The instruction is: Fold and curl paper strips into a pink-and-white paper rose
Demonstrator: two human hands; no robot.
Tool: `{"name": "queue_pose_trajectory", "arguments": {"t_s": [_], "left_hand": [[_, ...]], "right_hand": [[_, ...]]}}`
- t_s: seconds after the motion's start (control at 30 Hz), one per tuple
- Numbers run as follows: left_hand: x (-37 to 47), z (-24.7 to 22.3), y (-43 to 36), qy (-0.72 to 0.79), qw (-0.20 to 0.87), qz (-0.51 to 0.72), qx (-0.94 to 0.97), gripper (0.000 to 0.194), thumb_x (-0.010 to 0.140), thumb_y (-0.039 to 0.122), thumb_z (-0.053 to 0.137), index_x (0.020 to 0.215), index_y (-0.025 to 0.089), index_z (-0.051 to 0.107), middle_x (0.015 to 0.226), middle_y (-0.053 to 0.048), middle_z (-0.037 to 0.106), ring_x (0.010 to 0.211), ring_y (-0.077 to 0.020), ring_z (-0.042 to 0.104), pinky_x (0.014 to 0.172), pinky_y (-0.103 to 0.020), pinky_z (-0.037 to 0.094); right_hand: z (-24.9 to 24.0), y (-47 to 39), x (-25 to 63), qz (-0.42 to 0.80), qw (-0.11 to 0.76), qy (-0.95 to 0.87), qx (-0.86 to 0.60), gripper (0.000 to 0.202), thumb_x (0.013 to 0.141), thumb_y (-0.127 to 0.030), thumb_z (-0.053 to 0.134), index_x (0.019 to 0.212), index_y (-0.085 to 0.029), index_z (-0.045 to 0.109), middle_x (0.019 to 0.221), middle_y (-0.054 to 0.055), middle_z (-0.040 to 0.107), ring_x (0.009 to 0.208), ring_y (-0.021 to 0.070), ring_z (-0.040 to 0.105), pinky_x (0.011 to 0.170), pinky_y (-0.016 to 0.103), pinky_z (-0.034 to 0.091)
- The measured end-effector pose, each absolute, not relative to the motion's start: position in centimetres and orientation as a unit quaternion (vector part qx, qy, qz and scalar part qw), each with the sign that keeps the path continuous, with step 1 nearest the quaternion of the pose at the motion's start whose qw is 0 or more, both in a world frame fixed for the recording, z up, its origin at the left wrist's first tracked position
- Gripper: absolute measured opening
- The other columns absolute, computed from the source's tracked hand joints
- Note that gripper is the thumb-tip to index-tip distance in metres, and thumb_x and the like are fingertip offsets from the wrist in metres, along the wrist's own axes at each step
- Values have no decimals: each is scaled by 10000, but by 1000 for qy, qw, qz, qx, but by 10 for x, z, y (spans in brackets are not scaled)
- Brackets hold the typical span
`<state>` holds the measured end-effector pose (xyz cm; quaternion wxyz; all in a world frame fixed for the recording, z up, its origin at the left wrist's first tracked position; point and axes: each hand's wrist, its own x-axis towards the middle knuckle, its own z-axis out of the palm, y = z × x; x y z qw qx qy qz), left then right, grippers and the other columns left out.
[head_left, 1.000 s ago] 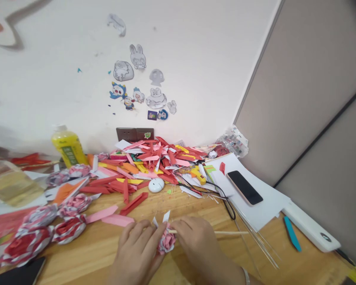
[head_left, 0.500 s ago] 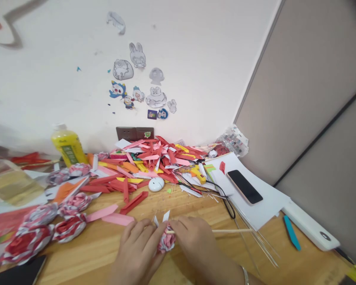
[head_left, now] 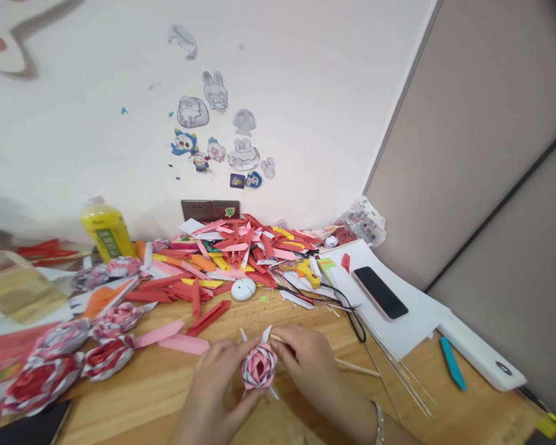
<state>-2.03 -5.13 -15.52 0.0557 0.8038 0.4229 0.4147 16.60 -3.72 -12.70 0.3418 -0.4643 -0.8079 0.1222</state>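
Observation:
A pink and white folded paper flower faces up toward me, with white paper tips sticking out around it. My left hand grips its left side, thumb below and fingers above. At the flower's upper right, my right hand is closed on a thin wooden stick, whose far end shows to the right of the hand. Pink paper strips lie just beyond my left hand. Several finished red, pink and white paper flowers rest on the left.
Folded red, pink and yellow paper strips are heaped against the wall. Near them are a yellow glue gun, a white earbud case and a yellow drink bottle. At right lie a phone, thin sticks and a teal cutter.
The flower has turned so its spiral face now shows toward me. My right hand has shifted slightly right, and the stick has tilted, its far end lower.

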Motion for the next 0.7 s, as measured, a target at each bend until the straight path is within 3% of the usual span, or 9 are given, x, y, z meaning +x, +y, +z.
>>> {"name": "queue_pose_trajectory", "arguments": {"t_s": [0.2,0.4,0.57,0.7], "left_hand": [[-18,-154,-55,432,130,490,746,445,772,286,659,1184,227,501,983,-78,693,854,-224,682,689,-328,579],[-19,-164,-48,415,321,500,689,239,789,293,639,1010,212,594,930,-71,706,812,-215,693,643,-312,586],[-13,-156,-47,467,459,503,564,447,664,425,746,1030,202,621,1039,-97,706,990,-283,661,765,-351,569],[-3,-148,-55,486,555,498,456,630,596,485,769,1130,222,563,1108,-85,696,976,-293,668,632,-296,573]], "right_hand": [[-128,-38,165,145,322,-802,-482,336,942,-278,464,637,-184,569,583,-33,580,528,107,505,498,209,279],[-129,-42,162,131,357,-802,-461,362,968,-296,394,687,-187,595,600,-18,609,532,113,534,496,216,282],[-137,-44,161,12,399,-815,-420,395,997,-324,300,824,-186,628,655,20,655,566,150,572,532,249,308],[-136,-46,158,-47,398,-828,-393,422,1010,-308,230,864,-178,604,677,36,640,568,164,548,529,267,300]]}}
